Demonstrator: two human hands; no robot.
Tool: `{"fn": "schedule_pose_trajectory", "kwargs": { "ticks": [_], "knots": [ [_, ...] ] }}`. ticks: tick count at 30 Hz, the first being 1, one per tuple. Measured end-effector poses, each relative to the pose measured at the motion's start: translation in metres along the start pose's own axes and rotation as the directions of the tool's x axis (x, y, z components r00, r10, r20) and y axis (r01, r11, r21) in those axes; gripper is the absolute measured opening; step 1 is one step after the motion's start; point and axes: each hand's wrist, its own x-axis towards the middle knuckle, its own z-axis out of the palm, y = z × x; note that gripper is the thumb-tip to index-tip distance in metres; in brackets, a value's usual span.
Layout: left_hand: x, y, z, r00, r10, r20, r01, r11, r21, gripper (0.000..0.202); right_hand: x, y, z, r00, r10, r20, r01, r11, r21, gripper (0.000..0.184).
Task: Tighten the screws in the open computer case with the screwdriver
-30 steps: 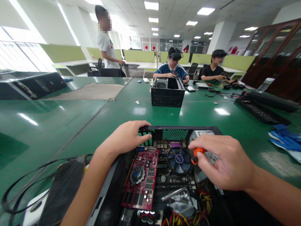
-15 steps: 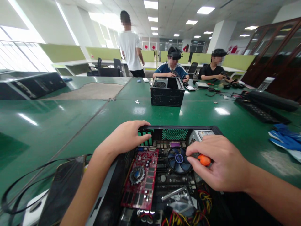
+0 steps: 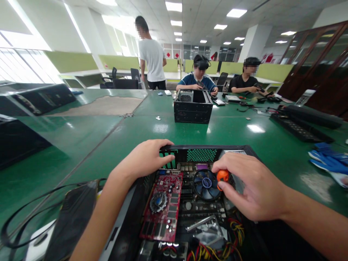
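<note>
An opened black computer case lies in front of me. Inside it are a red graphics card, a round cooling fan and bundled coloured cables. My left hand grips the far edge of the case, fingers over the rim and thumb on the inner side. Between the thumb and fingers of my right hand is an orange-handled screwdriver, held beside the fan near the power supply. Only the rounded handle end shows; its shaft is hidden.
Another black case stands farther back on the green table. Blue gloves lie at right, near a keyboard. Dark panels stand at left. Two seated people and one standing person are beyond the table.
My right fingers have shifted, and the orange handle has moved left and up toward the fan. My left hand stays put. The standing person has turned; a dark panel has appeared at left.
</note>
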Motion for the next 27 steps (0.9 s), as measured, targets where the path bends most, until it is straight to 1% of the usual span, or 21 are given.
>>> {"fn": "schedule_pose_trajectory", "kwargs": {
  "ticks": [2,3,7,10,13,17,19,27],
  "knots": [
    [-0.0003,0.0003,-0.0003,1.000,0.000,0.001,0.000,1.000,-0.002,0.055,0.0000,-0.0003,0.0020,1.000,0.015,-0.012,-0.015,0.999,-0.028,0.007],
    [-0.0002,0.0002,-0.0002,1.000,0.000,0.003,0.000,1.000,-0.003,0.056,0.0001,-0.0007,0.0029,1.000,0.023,-0.017,-0.024,0.999,-0.040,0.005],
    [0.0002,-0.0014,0.0009,1.000,0.000,0.012,0.000,1.000,-0.007,0.058,0.0006,-0.0025,0.0045,0.997,0.047,-0.055,-0.051,0.997,-0.056,0.007],
    [0.0002,-0.0029,0.0015,1.000,0.000,0.007,0.000,1.000,-0.001,0.059,-0.0003,-0.0031,0.0037,0.992,0.055,-0.112,-0.061,0.997,-0.050,0.015],
    [0.0000,-0.0034,0.0013,1.000,0.000,0.010,0.000,1.000,0.004,0.058,-0.0017,-0.0028,0.0027,0.989,0.020,-0.148,-0.024,1.000,-0.019,0.017],
    [-0.0005,-0.0013,-0.0007,1.000,0.004,0.015,-0.004,1.000,0.006,0.055,-0.0012,-0.0021,0.0030,0.989,-0.086,-0.124,0.091,0.995,0.042,0.017],
    [-0.0008,0.0006,-0.0019,1.000,0.010,0.022,-0.010,1.000,0.001,0.054,-0.0002,-0.0020,0.0034,0.988,-0.119,-0.100,0.125,0.991,0.053,0.017],
    [-0.0011,0.0016,-0.0021,1.000,0.003,0.020,-0.003,1.000,0.009,0.055,0.0000,-0.0006,0.0040,0.988,-0.145,-0.048,0.146,0.989,0.033,0.023]
  ]
}}
